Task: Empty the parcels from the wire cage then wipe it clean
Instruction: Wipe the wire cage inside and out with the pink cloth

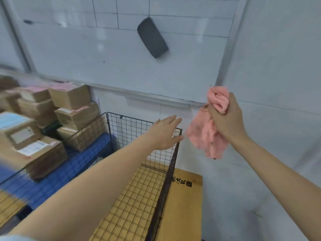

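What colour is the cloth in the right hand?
Pink cloth, gripped by the right hand; head view.

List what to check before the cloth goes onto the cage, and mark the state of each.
1. Cage emptied: the part of the wire cage that shows holds no parcels; the left arm hides some of it. Ok.
2. Parcels out of the way: stacked outside the cage on the blue pallet. Ok.
3. Cloth in hand: the right hand grips the pink cloth, bunched, beside the cage. Ok.
4. Cage steadied: the left hand is open at the far corner; contact with the rim is unclear. Cannot tell.
5. Cloth clean or damp: a few dark specks show. Cannot tell.
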The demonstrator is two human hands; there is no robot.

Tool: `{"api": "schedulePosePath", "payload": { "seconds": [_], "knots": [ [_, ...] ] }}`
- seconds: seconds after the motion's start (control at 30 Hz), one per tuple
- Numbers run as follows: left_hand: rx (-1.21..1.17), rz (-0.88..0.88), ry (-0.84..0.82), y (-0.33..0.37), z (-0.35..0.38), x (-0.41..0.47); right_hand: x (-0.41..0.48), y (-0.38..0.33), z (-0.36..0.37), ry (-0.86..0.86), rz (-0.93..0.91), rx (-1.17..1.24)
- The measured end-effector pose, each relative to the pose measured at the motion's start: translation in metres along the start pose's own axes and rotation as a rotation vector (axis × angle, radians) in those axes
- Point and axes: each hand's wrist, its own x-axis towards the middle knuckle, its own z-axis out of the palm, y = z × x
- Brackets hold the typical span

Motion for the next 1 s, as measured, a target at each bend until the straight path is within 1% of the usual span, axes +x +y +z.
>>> {"api": "schedulePosePath", "payload": {
  "seconds": [0.13, 0.3, 0.5, 0.57, 0.63, 0.77, 0.87, 1.0],
  "knots": [
    [0.041, 0.052, 0.003, -0.039, -0.028, -0.044, -0.014, -0.067, 0.013, 0.035, -0.093, 0.019],
    [0.078, 0.082, -0.045, -0.106, -0.057, -0.116, -0.046, -0.14, 0.057, 0.073, -0.13, 0.006],
    [0.09, 0.065, -0.055, -0.178, -0.073, -0.181, -0.086, -0.19, 0.13, -0.002, -0.093, -0.049],
    [0.076, 0.076, -0.03, -0.197, -0.075, -0.186, -0.095, -0.194, 0.157, -0.052, -0.08, -0.083],
    [0.056, 0.082, -0.004, -0.208, -0.075, -0.183, -0.103, -0.187, 0.178, -0.142, -0.067, -0.14],
    [0.024, 0.071, 0.027, -0.238, -0.069, -0.163, -0.12, -0.145, 0.226, -0.208, 0.04, -0.248],
    [0.055, 0.091, 0.005, -0.256, -0.055, -0.144, -0.133, -0.11, 0.254, -0.285, 0.094, -0.342],
    [0.137, 0.132, -0.045, -0.278, -0.04, -0.12, -0.146, -0.078, 0.29, -0.451, 0.146, -0.5]
  ]
}}
